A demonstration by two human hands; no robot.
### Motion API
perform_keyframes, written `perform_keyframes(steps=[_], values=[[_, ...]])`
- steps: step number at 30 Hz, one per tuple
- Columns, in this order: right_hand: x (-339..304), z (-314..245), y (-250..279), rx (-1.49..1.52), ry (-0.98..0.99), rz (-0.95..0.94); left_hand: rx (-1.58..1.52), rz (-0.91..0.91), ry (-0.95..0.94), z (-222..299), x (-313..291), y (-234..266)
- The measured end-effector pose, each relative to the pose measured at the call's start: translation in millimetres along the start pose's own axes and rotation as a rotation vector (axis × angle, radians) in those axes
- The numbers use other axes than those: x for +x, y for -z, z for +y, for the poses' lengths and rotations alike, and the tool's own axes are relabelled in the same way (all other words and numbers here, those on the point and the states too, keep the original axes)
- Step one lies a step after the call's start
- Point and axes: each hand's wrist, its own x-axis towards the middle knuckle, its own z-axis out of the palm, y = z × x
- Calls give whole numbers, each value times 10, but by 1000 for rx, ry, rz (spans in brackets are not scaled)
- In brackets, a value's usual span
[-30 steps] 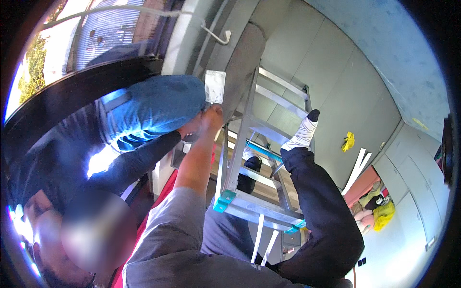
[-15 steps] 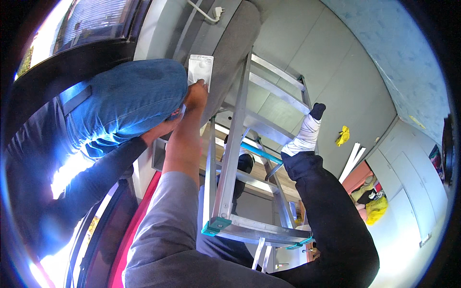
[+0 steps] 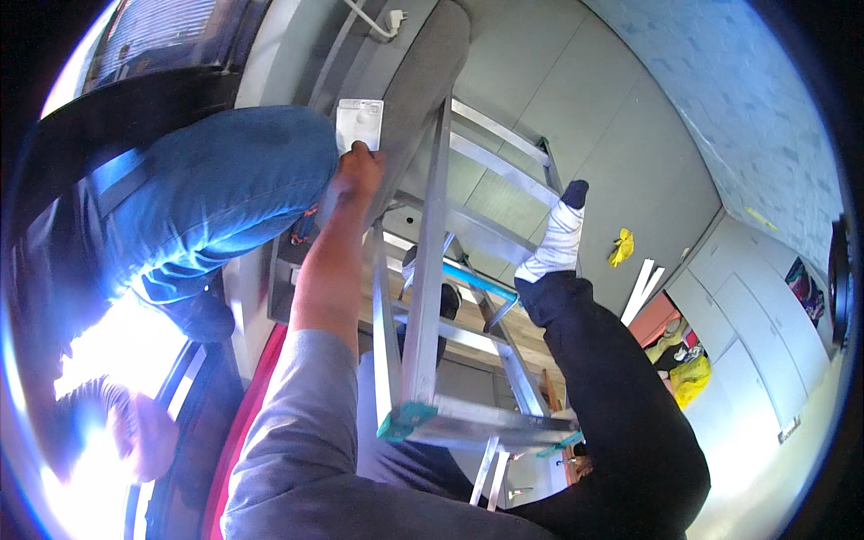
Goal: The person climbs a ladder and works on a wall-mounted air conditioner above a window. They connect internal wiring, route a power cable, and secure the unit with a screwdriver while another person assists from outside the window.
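My left hand [image 3: 361, 171] reaches out at the end of a grey sleeve. Its fingers are closed on the lower edge of a flat white rectangular piece [image 3: 360, 124] with a faint round mark; its exact kind I cannot make out. That piece is over a long grey padded-looking strip [image 3: 423, 81], beside another person's bent knee in blue jeans [image 3: 243, 162]. I cannot identify my right hand in view. Below my forearm stands an aluminium stepladder [image 3: 425, 306] with green corner caps. A black-trousered leg [image 3: 621, 387] extends along its right side, its striped sock [image 3: 555, 238] at a rung.
The other person sits at the open window on the left, their hand [image 3: 144, 436] blurred by glare. A white plug [image 3: 394, 20] hangs at the top. Yellow cloth [image 3: 621, 247] and white strips [image 3: 641, 290] lie to the right, near white cabinets [image 3: 738, 324] with clothes.
The other person's hand has drawn back from beside my wrist to the lower left. My left hand still grips the white piece. The view has shifted slightly.
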Motion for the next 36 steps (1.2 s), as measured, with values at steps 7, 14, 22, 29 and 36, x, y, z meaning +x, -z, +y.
perform_keyframes(steps=[7, 14, 22, 29, 36], values=[[-636, 259, 1183, -36, 54, 120, -302, 87, 26, 66, -1409, 864], [-2238, 114, 3346, -941, 515, 487, -509, 168, -80, -229, -3151, 2457], [-3625, -1963, 2099, 378, 550, 123, -271, 510, -479, -578, -3778, 3900], [-5081, -2887, 1368, 338, 806, -21, -1147, 391, -287, -882, -4125, 4441], [-6590, -3786, 770, 197, 1287, -140, -1589, 271, -168, -1006, -5026, 4768]])
